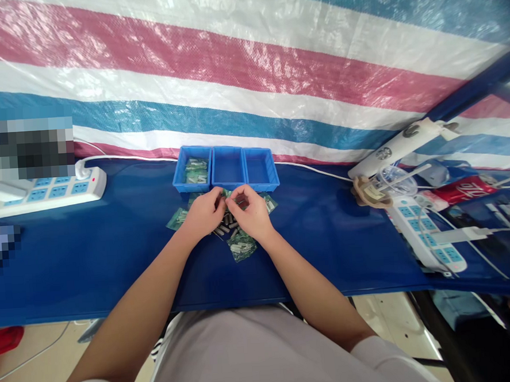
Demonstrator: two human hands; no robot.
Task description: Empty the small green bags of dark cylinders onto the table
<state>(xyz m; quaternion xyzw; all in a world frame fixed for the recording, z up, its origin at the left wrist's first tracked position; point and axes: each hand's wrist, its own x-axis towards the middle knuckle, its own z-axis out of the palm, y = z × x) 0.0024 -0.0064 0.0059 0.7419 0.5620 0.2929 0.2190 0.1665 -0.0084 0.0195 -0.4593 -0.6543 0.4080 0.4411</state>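
Observation:
My left hand [206, 211] and my right hand [251, 213] meet over the table, fingertips pinched together. Between them shows a bit of a small green-tinted plastic bag [226, 193], mostly hidden by the fingers. Loose dark metal cylinders [227, 220] lie beneath the hands. Around them are more small green bags: one with pale pieces in it [242, 246] near my right wrist, another [178, 219] left of my left hand, and one [269, 202] beyond my right hand. Just behind, three joined blue bins [246, 187] stand in a row; green bags [197, 170] lie in the left one.
The blue table [124, 251] ends at my body. A white power strip [94, 186] lies at left, another [431, 243] at right. Near the latter are a white cylinder [382, 154], a plastic cup [396, 181] and a red can [466, 190]. A striped sheet [230, 60] hangs behind.

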